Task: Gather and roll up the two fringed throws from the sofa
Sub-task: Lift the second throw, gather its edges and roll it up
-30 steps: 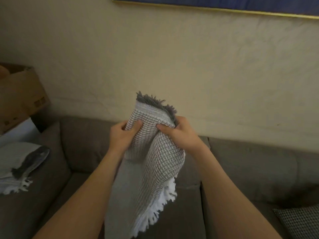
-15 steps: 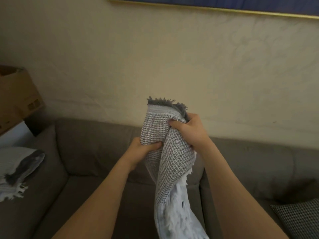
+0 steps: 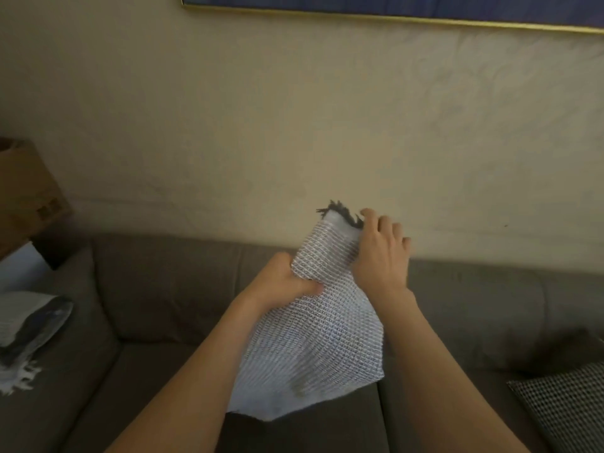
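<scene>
The person is standing at the sofa (image 3: 170,289) and holding one fringed throw (image 3: 323,338) up in the air between both hands, above the seat and not touching it. The left hand (image 3: 287,284) is bunching the cloth, its grip closed tight round a fold just under the rolled upper end. The right hand (image 3: 382,256) is lying against the right side of that roll, by the dark fringe (image 3: 340,212), with its fingers spread. Its palm is turned away from me and the view is blurred, so I cannot tell whether that grip is pinching the cloth or only steadying it.

The cloth is looking soft, light and loosely woven. It is sagging below the hands and will be slumping wherever nothing is supporting it. To my mind it is asking for a hold at the rolled end, one hand at each side, with the loose tail being fed in bit by bit, or the roll is going to slacken.

Counting:
- Two throws: this one, and a second throw (image 3: 29,325) lying in a heap at the sofa's left end, well apart.
- Two hands.
- One checked cushion (image 3: 568,410) at the right.
- One cardboard box (image 3: 26,197) beyond the left end.
</scene>
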Action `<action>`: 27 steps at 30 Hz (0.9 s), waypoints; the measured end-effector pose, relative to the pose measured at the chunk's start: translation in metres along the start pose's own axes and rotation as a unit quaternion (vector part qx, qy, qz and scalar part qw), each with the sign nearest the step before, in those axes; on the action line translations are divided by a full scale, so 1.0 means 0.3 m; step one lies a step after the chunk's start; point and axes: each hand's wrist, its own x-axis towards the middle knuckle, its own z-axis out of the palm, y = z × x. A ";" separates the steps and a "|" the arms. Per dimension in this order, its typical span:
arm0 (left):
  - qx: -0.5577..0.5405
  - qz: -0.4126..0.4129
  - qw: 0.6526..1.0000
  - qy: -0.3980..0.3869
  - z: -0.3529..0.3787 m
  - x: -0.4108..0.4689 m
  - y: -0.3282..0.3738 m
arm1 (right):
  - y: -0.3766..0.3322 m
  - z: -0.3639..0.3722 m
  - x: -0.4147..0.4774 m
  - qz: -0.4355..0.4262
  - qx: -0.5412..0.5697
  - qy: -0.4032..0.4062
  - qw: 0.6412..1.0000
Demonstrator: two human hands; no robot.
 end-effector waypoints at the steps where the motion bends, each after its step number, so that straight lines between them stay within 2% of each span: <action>1: 0.059 0.019 0.998 -0.006 0.004 0.006 0.016 | -0.014 0.005 -0.005 -0.053 0.055 -0.016 0.997; 4: 0.171 0.085 0.981 -0.024 0.003 0.019 0.052 | -0.052 0.014 -0.025 -0.228 0.168 -0.150 0.947; 6: 0.221 0.110 0.969 -0.018 -0.016 0.020 0.056 | -0.062 0.033 -0.031 -0.263 0.167 -0.211 0.927; 10: 0.289 0.096 0.952 0.016 -0.059 0.012 0.038 | -0.091 0.066 -0.017 -0.307 0.026 -0.146 0.940; 15: 0.269 0.039 0.953 0.131 -0.072 -0.003 -0.036 | -0.160 0.034 -0.004 -0.292 -0.031 -0.179 0.939; 17: 0.221 0.032 0.960 0.170 -0.062 -0.018 -0.068 | -0.187 0.033 -0.002 -0.309 -0.018 -0.141 0.940; 21: 0.123 0.047 0.971 0.198 -0.048 -0.045 -0.134 | -0.220 0.044 -0.014 -0.336 -0.007 -0.044 0.941; 24: 0.060 0.003 0.977 0.203 -0.033 -0.054 -0.183 | -0.202 0.043 -0.010 -0.322 0.015 0.036 0.946; 27: 0.040 -0.016 0.981 0.189 0.000 -0.042 -0.224 | -0.183 0.013 0.003 -0.301 0.089 0.125 0.941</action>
